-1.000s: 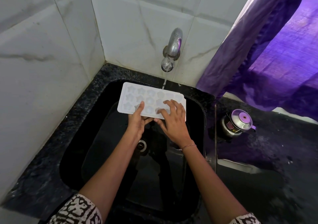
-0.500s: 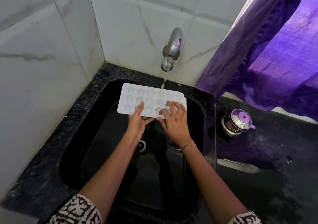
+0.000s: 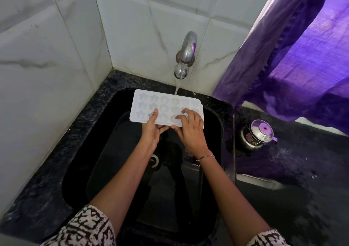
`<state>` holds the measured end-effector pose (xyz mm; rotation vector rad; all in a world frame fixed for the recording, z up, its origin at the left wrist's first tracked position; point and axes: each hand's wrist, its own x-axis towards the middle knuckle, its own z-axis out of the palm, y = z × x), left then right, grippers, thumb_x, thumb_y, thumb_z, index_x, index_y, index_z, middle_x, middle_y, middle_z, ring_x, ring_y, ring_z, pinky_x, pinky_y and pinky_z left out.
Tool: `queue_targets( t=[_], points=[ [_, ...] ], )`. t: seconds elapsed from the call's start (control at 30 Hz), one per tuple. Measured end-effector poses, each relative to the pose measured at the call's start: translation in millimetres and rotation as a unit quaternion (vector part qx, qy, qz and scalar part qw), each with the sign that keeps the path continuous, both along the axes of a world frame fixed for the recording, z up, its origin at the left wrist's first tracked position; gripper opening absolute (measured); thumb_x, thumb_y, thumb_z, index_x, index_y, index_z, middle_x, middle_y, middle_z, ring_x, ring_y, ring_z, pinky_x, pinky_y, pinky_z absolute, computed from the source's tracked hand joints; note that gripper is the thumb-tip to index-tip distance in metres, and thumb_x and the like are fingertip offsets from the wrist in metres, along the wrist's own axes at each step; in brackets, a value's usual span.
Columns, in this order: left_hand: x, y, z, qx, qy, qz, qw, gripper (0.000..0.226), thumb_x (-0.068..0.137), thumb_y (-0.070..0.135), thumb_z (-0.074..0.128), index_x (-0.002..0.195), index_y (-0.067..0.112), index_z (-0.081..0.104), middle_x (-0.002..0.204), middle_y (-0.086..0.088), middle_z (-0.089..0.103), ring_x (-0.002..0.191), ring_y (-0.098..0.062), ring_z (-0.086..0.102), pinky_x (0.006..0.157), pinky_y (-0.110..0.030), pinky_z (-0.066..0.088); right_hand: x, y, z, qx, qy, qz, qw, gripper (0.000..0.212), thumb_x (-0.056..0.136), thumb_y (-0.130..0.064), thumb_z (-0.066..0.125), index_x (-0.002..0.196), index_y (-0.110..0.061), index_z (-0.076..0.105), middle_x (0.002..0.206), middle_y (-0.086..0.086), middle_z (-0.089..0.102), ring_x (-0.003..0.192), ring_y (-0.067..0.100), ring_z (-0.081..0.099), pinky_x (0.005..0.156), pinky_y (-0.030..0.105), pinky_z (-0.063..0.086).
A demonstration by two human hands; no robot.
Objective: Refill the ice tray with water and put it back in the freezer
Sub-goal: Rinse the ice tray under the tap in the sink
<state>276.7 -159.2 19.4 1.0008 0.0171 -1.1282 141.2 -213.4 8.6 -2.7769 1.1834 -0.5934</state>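
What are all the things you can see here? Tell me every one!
ice tray: one, white, over the sink under the tap
tap: one, silver, on the back wall
water: one stream, clear, tap to tray's far edge
sink: one, black, in the corner
counter: one, black speckled, around the sink
pot: one, shiny steel, counter right of sink
curtain: one, purple, upper right
wall tiles: several, white, behind and left
hands: two, left hand and right hand, gripping the tray's near edge
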Motion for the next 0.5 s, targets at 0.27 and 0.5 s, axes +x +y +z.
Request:
queue_targets(
  t=[0.27, 0.5],
  points=[
    [2, -9, 9, -0.020, -0.009, -0.023, 0.999, 0.041, 0.094, 0.021, 0.056, 0.133, 0.014, 0.048, 0.114, -0.010, 0.066, 0.101, -0.026, 0.066, 0.070, -0.041, 0.060, 27, -25, 27, -0.007, -0.003, -0.009, 1.000, 0.054, 0.091, -0.057, 0.033, 0.122, -0.018, 0.056, 0.133, 0.007, 0.048, 0.125, 0.028, 0.039, 0.106, 0.049, 0.030],
    [-7, -2, 0, -0.006, -0.013, -0.055, 0.998, 0.044, 0.093, 0.023, 0.057, 0.135, 0.012, 0.049, 0.117, -0.013, 0.065, 0.101, -0.027, 0.066, 0.070, -0.042, 0.060, 40, -29, 30, 0.022, 0.043, -0.016, 0.999, 0.066, 0.086, -0.065, 0.020, 0.119, -0.026, 0.061, 0.141, 0.005, 0.043, 0.131, 0.030, 0.033, 0.110, 0.055, 0.020]
  ],
)
